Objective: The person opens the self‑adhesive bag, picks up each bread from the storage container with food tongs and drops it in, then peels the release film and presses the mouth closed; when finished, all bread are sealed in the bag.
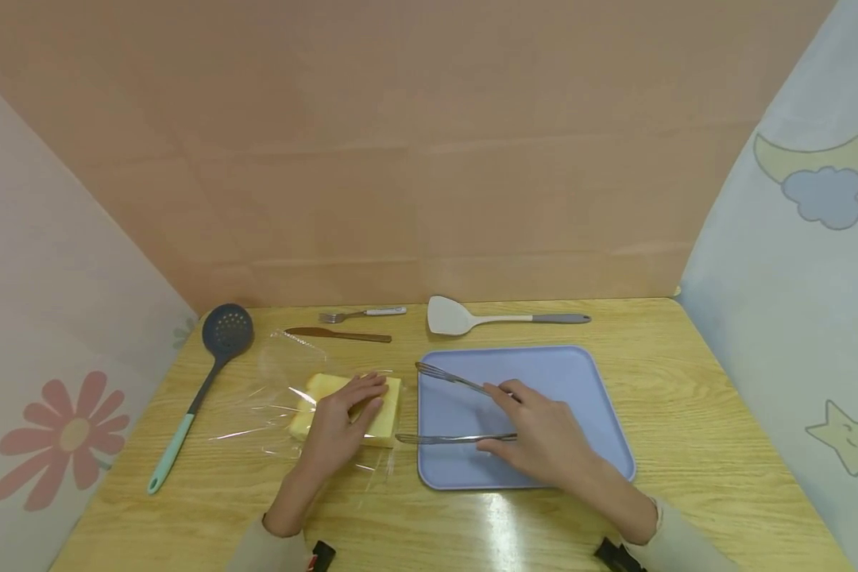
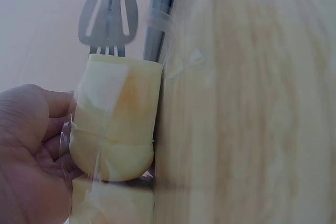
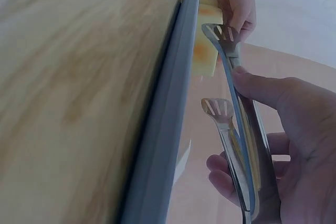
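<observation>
Bread, cut thick and pale yellow, lies in a clear plastic bag left of centre on the table. Over its top is my left hand; its bent fingers hold the plastic against the bread. My right hand grips metal tongs above the blue tray, thumb on one arm and fingers on the other. The tongs' arms stand apart. In the left wrist view, a slotted tongs head appears close to the end of the bread; contact cannot be made out.
A slotted skimmer with a mint handle lies at far left. Behind the bag are a brown knife and a small fork. A white spatula with a grey handle lies behind the tray. Walls border the table's back and sides.
</observation>
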The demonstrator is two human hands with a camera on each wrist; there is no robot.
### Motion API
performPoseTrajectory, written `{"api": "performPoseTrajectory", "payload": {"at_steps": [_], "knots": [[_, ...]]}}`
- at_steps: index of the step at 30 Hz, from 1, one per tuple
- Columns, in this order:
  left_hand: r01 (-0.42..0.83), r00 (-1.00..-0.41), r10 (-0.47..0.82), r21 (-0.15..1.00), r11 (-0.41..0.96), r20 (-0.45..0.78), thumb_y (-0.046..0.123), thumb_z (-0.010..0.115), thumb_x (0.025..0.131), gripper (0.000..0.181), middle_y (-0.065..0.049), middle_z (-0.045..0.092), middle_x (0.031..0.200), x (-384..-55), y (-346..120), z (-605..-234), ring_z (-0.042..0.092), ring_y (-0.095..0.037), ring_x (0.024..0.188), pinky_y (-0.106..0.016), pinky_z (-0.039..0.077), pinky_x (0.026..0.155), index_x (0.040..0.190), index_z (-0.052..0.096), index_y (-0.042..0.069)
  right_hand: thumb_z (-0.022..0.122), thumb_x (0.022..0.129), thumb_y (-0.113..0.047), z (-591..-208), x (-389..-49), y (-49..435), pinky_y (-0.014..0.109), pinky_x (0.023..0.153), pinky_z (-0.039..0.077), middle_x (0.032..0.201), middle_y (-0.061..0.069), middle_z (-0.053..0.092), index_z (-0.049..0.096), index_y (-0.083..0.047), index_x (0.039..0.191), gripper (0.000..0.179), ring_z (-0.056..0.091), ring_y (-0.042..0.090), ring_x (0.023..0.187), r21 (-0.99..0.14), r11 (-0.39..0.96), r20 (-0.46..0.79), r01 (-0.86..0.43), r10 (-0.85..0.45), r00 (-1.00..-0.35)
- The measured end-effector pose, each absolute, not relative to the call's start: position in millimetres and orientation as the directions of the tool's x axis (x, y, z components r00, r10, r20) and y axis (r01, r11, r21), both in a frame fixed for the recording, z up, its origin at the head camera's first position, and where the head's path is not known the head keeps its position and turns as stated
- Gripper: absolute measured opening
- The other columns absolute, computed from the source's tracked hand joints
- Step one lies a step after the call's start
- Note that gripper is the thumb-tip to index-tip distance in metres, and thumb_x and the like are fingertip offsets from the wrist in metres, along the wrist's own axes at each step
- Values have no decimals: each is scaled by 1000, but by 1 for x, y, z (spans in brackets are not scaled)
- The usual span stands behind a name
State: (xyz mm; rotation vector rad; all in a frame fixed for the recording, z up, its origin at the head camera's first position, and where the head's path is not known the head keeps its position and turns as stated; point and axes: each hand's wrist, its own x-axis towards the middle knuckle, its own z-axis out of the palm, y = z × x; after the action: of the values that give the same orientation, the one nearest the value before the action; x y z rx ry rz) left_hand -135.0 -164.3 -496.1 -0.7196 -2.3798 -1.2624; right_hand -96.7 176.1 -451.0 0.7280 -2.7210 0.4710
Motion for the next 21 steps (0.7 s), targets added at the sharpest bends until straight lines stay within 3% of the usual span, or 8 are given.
{"api": "performPoseTrajectory", "payload": {"at_steps": [8, 15, 21], "knots": [[587, -806, 257, 663, 465, 533, 11, 76, 107, 19, -16, 79, 132, -140, -168, -505, 73, -38, 131, -30, 44, 125, 121, 83, 1, 102, 77, -47, -447, -92, 200, 30, 59, 59, 123, 6, 75, 73, -7, 143, 82, 75, 19, 87, -247, 832, 384, -497, -387, -838], [528, -847, 238, 701, 479, 475, 2, 75, 105, 19, -21, 77, 134, -130, -162, -485, 70, -45, 133, -54, 45, 122, 121, 81, -6, 102, 76, -44, -441, -88, 223, 34, 62, 61, 124, 8, 74, 73, -6, 143, 83, 76, 22, 90, -265, 843, 416, -468, -338, -844], [524, -849, 229, 702, 482, 476, 0, 75, 104, 18, -21, 77, 134, -129, -162, -484, 70, -45, 132, -57, 45, 121, 120, 81, -7, 103, 76, -38, -437, -82, 246, 33, 60, 57, 125, 4, 73, 72, -9, 144, 80, 76, 22, 91, -315, 854, 418, -415, -267, -868]]}}
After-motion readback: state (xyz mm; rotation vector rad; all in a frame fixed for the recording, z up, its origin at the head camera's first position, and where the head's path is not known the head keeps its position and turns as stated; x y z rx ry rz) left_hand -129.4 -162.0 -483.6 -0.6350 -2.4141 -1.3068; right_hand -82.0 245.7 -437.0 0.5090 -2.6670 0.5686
